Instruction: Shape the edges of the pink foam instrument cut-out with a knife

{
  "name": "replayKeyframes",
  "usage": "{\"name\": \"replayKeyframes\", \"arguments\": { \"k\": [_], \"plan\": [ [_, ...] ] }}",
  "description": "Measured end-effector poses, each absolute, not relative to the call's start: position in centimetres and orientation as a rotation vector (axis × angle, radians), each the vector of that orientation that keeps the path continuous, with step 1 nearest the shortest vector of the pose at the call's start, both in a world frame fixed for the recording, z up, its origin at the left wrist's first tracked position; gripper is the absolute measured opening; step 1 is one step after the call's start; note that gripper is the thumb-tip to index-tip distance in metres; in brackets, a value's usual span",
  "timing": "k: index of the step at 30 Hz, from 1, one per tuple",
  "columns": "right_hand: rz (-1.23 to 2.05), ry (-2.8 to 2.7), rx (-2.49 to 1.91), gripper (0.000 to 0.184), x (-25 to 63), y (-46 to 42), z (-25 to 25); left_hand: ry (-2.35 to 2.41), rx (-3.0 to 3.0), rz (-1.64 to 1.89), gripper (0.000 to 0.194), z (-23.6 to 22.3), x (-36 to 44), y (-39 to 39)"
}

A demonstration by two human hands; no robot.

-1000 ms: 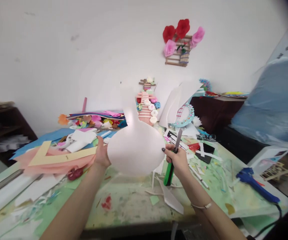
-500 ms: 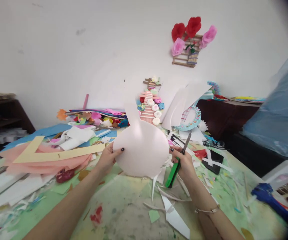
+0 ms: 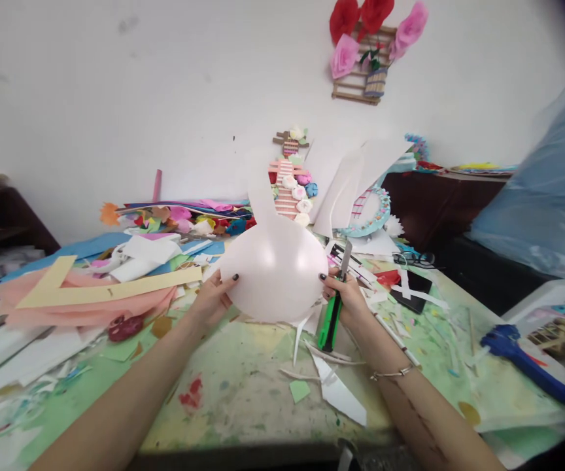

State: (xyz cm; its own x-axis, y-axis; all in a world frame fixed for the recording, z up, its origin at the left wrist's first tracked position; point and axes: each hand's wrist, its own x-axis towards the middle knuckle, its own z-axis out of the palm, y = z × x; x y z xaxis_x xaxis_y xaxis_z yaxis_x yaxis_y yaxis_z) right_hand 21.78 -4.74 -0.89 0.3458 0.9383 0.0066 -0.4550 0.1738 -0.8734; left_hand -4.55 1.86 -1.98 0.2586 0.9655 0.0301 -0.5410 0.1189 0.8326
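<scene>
A white rounded cutout [image 3: 275, 281], seemingly of stiff card or foam sheet, stands raised above the table in front of me, with one tall strip rising from its top. My left hand [image 3: 214, 297] pinches its left edge, thumb on the near face. On the opposite edge my right hand [image 3: 348, 297] rests its thumb tip. That same hand also grips a green utility knife [image 3: 330, 320], whose blade is out and points up. The lower fingers of both hands are partly hidden. White offcuts [image 3: 339, 392] lie below the knife.
Paper scraps and a cream L-shaped strip [image 3: 116, 291] cover the left of the table. A blue glue gun [image 3: 528, 363] lies at the right edge. Glasses [image 3: 414, 260], a black pad [image 3: 412, 291] and a decorated wreath [image 3: 368, 229] are at the back right.
My view has tipped downward, bringing the table's near edge into sight. The right thumb has come onto the cutout's edge, and the knife has turned more upright.
</scene>
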Motion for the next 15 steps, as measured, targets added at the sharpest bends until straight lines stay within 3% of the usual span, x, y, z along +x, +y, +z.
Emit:
{"name": "replayKeyframes", "arguments": {
  "k": [15],
  "plan": [
    [1.175, -0.963, -0.861, 0.033, 20.4, -6.8, 0.7, 0.687, 0.899, 1.275, 0.063, -1.1, -5.8, 2.0]
  ]
}}
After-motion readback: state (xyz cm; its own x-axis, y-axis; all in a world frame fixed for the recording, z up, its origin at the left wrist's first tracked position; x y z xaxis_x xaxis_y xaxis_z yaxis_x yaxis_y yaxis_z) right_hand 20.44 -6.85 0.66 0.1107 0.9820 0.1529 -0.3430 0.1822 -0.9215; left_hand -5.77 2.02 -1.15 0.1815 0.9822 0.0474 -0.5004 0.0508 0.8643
